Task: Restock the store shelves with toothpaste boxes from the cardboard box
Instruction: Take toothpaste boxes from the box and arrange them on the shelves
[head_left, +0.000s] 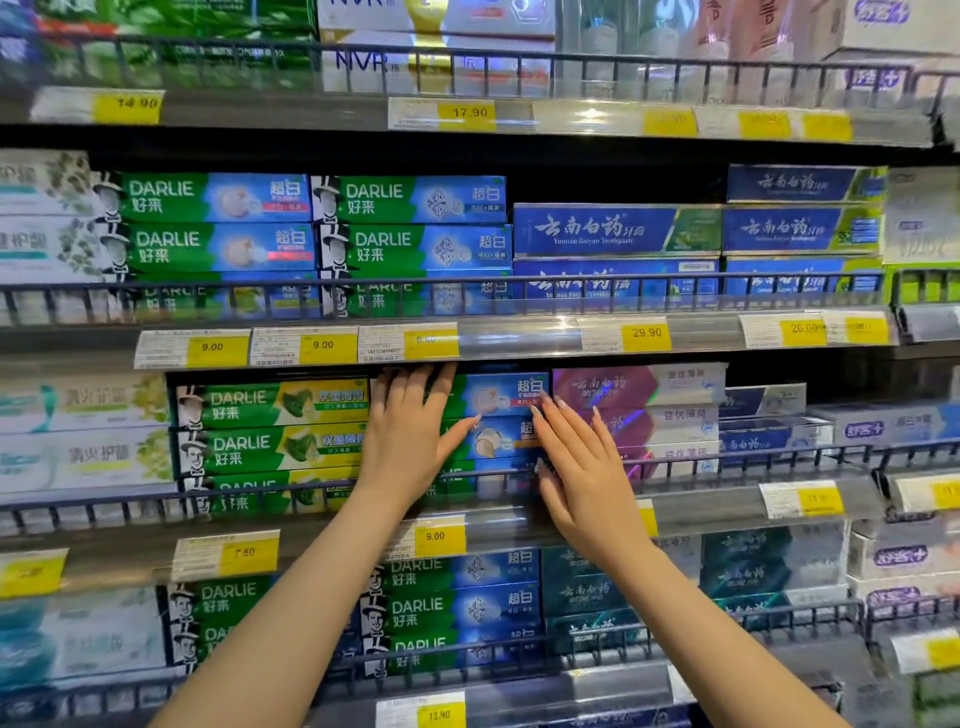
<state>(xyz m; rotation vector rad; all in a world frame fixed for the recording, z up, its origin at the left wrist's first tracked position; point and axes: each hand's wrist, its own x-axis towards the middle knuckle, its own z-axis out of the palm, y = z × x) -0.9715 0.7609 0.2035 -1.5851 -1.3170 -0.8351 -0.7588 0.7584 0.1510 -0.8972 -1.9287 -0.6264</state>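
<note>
Forearms reach up and forward to the third shelf down. Left hand (410, 426) lies flat, fingers straight, on the stacked green-and-blue Darlie toothpaste boxes (498, 395); right hand (582, 467) — fingers straight too — presses their right ends. Neither hand grips anything. Boxes lie behind the dark wire shelf rail (727, 460), long axis left-right.

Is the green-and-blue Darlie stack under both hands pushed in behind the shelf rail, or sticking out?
In. The stack sits behind the rail; left hand and right hand press it flat.
</note>
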